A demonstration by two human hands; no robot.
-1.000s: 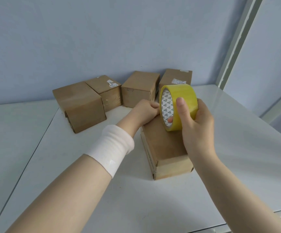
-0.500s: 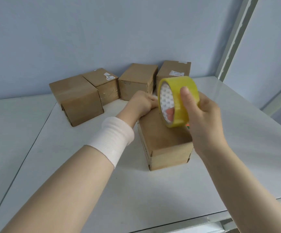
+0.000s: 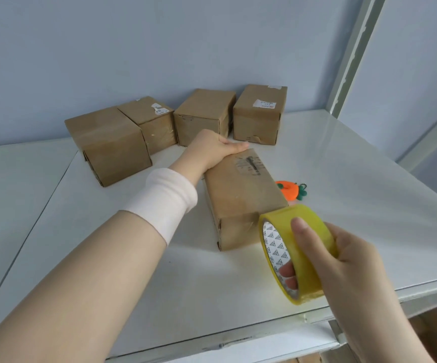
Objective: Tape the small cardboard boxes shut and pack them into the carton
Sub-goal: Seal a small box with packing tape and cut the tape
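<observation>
Brown cardboard: one box (image 3: 241, 195) lies lengthwise on the white table (image 3: 343, 163), its long side running away from the person, with a smudged dark print on the far part of its top. The left hand (image 3: 212, 150) holds the far end of it, with the thumb flat along the top edge and the fingers gone over the far face (they are hidden there). A pale wristband (image 3: 165, 203) sits on that forearm.

The right hand (image 3: 348, 258) is clamped on the yellow tape (image 3: 303, 260): thumb pressed on the outer face, fingertips hooked through the core, which has a triangle pattern inside. The roll stands on edge above the table, just at the near right corner of the box. A glossy, wrinkled patch shows on the near end of the box beside the roll.

Four boxes (image 3: 204, 113) stand in a loose row at the back, near the blue wall (image 3: 159, 43), the two on the left touching. The far right one bears a white label. An orange toy (image 3: 289, 191) with green bits lies just right of the box.
</observation>
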